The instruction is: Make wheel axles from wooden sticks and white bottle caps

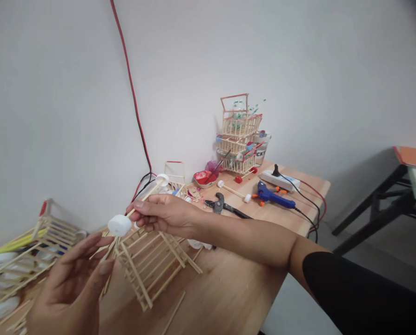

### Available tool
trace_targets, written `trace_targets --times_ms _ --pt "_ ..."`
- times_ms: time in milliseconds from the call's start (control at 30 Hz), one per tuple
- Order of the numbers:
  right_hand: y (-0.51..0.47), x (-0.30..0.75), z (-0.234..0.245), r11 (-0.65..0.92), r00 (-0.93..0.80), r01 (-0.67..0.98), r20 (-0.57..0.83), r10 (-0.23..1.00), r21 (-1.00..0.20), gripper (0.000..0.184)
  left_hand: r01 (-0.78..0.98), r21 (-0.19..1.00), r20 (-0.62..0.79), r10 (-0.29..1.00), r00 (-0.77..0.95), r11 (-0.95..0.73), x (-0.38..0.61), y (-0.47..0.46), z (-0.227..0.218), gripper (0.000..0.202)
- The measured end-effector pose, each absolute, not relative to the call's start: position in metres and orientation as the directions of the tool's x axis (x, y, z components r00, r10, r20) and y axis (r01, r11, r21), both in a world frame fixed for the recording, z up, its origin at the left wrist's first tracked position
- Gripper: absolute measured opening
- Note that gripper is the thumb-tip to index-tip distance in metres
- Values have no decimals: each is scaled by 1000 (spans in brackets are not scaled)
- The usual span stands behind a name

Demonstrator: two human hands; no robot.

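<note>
My right hand (168,214) is closed on a thin wooden stick axle (151,191), held in the air with the thumb on top. A white bottle cap (119,225) sits at its near end, and another white cap (162,179) at its far end. Just below the near cap is my left hand (71,284), its thumb and fingers apart and nothing visible between them. Under both hands a small basket frame of wooden sticks (134,274) rests tilted on the table. My right hand hides part of this frame.
Stacked stick carts (241,125) stand by the wall beside a dish of red paint (205,177). Pliers (222,204), another capped axle (234,190), a blue glue gun (276,195) and a power strip (281,180) lie rightward. A stick basket (56,230) holding caps is at left.
</note>
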State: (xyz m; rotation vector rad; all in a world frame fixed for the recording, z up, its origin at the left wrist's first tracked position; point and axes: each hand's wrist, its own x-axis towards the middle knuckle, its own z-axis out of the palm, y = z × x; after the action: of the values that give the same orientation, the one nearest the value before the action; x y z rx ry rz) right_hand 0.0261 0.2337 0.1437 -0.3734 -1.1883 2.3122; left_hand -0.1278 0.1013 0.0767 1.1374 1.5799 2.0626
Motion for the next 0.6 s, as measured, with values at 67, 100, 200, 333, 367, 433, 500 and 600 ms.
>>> trace_targets --times_ms 67,100,200,333,367,433,500,600 --pt "233 25 144 -521 -831 -297 -52 554 -800 31 246 913 406 647 -646 -326 -126 102 76 52" --pt "233 25 144 -531 -829 -289 -68 554 -797 31 267 910 413 640 -648 -316 -125 103 76 52" --pt "233 24 140 -546 -837 -267 -89 540 -794 31 332 897 441 615 -654 -291 -120 103 78 54" --pt "234 22 132 -567 -856 -267 -78 510 -779 26 366 889 458 574 -679 -277 -112 103 82 59" --pt "233 21 130 -571 -857 -269 -77 509 -776 23 367 885 465 562 -684 -285 -112 102 82 60" --pt "231 21 129 -576 -857 -264 -86 508 -774 19 364 878 479 543 -690 -311 -112 102 82 61" --pt "228 21 129 -577 -854 -263 -91 512 -773 17 358 875 483 536 -692 -326 -115 102 81 62" --pt "223 20 129 -564 -847 -274 -83 526 -779 18 414 872 489 521 -700 -261 -117 101 79 62"
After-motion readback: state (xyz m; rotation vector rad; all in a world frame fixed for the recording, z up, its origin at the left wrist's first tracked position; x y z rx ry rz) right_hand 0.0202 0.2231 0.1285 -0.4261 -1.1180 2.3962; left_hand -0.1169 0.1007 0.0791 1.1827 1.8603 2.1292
